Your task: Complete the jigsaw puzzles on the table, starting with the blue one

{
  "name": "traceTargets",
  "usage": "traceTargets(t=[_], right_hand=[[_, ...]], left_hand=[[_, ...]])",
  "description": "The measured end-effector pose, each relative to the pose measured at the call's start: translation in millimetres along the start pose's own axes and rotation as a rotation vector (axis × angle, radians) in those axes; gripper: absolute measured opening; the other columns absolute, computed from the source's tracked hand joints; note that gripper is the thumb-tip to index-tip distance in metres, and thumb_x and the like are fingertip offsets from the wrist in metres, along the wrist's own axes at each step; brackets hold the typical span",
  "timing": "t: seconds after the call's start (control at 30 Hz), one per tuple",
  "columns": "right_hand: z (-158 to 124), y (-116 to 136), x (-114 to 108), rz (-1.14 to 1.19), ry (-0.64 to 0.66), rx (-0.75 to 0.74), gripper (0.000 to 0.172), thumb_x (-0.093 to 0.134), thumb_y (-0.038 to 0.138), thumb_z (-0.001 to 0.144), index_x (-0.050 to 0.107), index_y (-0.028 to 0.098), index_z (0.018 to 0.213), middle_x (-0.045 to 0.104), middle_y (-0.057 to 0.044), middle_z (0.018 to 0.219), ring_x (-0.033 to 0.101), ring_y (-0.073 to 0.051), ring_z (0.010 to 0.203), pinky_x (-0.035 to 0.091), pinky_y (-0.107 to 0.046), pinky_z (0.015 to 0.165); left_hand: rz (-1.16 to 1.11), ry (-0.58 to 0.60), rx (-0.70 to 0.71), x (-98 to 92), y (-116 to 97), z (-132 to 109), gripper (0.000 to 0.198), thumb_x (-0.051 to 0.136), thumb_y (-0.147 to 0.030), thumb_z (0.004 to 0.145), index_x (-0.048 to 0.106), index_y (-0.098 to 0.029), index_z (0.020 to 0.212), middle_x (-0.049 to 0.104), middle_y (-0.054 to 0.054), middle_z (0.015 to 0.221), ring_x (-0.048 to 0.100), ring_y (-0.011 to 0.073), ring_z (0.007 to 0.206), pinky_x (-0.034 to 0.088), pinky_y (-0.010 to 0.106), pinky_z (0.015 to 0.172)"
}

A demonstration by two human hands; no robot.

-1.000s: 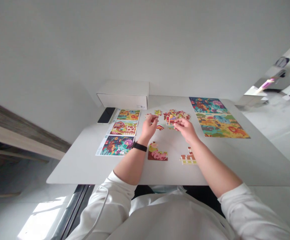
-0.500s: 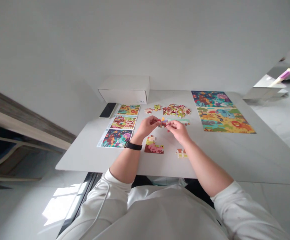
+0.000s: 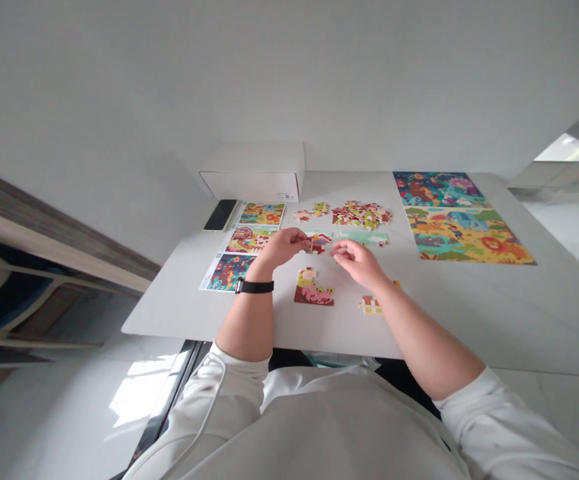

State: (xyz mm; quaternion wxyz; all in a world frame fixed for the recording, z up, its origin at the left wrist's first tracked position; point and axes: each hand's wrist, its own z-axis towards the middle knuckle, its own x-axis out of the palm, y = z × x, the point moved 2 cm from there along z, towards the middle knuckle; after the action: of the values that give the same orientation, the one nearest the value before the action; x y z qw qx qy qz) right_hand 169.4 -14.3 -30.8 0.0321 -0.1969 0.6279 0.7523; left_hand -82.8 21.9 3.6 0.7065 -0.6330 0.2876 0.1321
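My left hand (image 3: 285, 247), with a black band on its wrist, pinches the left edge of a small red, yellow and blue jigsaw section (image 3: 321, 244). To the right of that section, my right hand (image 3: 355, 260) has its fingers loosely curled and apart, with nothing visible in them. Just behind it lies a pale green joined strip (image 3: 372, 238) of jigsaw. Nearer to me, between my forearms, rests a joined section with a pink pig (image 3: 314, 291). A smaller cream and brown section (image 3: 370, 305) is beside my right forearm, which partly covers it.
A heap of loose jigsaw pieces (image 3: 362, 215) lies behind my hands, with a few pieces (image 3: 312, 212) to its left. Two finished pictures (image 3: 469, 233) lie at the right. A picture sheet (image 3: 252, 239), a phone (image 3: 220, 215) and a white box (image 3: 252, 185) are at the left.
My right hand has let go of the red and blue jigsaw section and drawn slightly away to the right. My left hand stays at its left edge. The camera view has shifted a little.
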Motion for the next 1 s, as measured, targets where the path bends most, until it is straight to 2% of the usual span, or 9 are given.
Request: traceTargets(t=[0.13, 0.23, 0.4, 0.7, 0.83, 1.0], right_hand=[[-6.0, 7.3, 1.9, -0.153, 0.042, -0.041, 0.024, 0.07, 0.026, 0.094, 0.073, 0.026, 0.117, 0.082, -0.005, 0.109, 0.076, -0.019, 0.093, 0.06, -0.036, 0.091], [-12.0, 18.7, 4.3, -0.29, 0.152, -0.081, 0.02, 0.07, 0.024, 0.095, 0.077, 0.026, 0.114, 0.083, -0.003, 0.106, 0.077, -0.02, 0.094, 0.059, -0.033, 0.087], [-18.6, 27.6, 11.2, -0.505, 0.294, -0.149, 0.023, 0.071, 0.021, 0.096, 0.079, 0.026, 0.118, 0.083, -0.005, 0.107, 0.077, -0.02, 0.091, 0.056, -0.032, 0.084], [-18.5, 18.9, 15.3, -0.54, 0.345, -0.248, 0.025, 0.07, 0.018, 0.097, 0.078, 0.025, 0.119, 0.08, -0.005, 0.108, 0.074, -0.02, 0.091, 0.055, -0.032, 0.085], [-18.0, 16.5, 16.7, -0.543, 0.338, -0.31, 0.025, 0.069, 0.018, 0.097, 0.079, 0.024, 0.119, 0.078, -0.008, 0.115, 0.073, -0.024, 0.105, 0.057, -0.037, 0.095], [-17.0, 14.3, 20.1, -0.557, 0.315, -0.403, 0.031, 0.07, 0.014, 0.095, 0.08, 0.026, 0.122, 0.075, -0.01, 0.128, 0.069, -0.027, 0.121, 0.052, -0.047, 0.112]], left_hand=[[0.098, 0.082, -0.029, -5.7, 1.7, -3.6, 0.026, 0.069, -0.043, 0.087, 0.077, -0.018, 0.089, 0.074, 0.003, 0.078, 0.058, 0.0142, 0.067, 0.04, 0.026, 0.062], [0.175, 0.133, -0.039, -9.0, 1.4, -6.9, 0.025, 0.068, -0.042, 0.087, 0.077, -0.019, 0.092, 0.078, 0.004, 0.086, 0.065, 0.0158, 0.073, 0.043, 0.027, 0.065], [0.271, 0.189, -0.075, -11.0, 1.1, -10.3, 0.023, 0.069, -0.04, 0.087, 0.074, -0.019, 0.094, 0.08, 0.004, 0.092, 0.07, 0.0179, 0.081, 0.048, 0.028, 0.073], [0.403, 0.266, -0.142, -3.0, 11.9, -4.8, 0.024, 0.069, -0.043, 0.084, 0.076, -0.02, 0.088, 0.08, 0.003, 0.084, 0.069, 0.0184, 0.076, 0.045, 0.027, 0.065], [0.449, 0.282, -0.153, -1.2, 10.9, -4.9, 0.027, 0.069, -0.046, 0.084, 0.077, -0.02, 0.088, 0.08, 0.003, 0.084, 0.069, 0.0179, 0.074, 0.043, 0.026, 0.062], [0.508, 0.269, -0.189, -0.6, 5.6, -7.1, 0.025, 0.069, -0.043, 0.085, 0.077, -0.021, 0.091, 0.08, 0.003, 0.087, 0.069, 0.0181, 0.077, 0.044, 0.027, 0.065]])
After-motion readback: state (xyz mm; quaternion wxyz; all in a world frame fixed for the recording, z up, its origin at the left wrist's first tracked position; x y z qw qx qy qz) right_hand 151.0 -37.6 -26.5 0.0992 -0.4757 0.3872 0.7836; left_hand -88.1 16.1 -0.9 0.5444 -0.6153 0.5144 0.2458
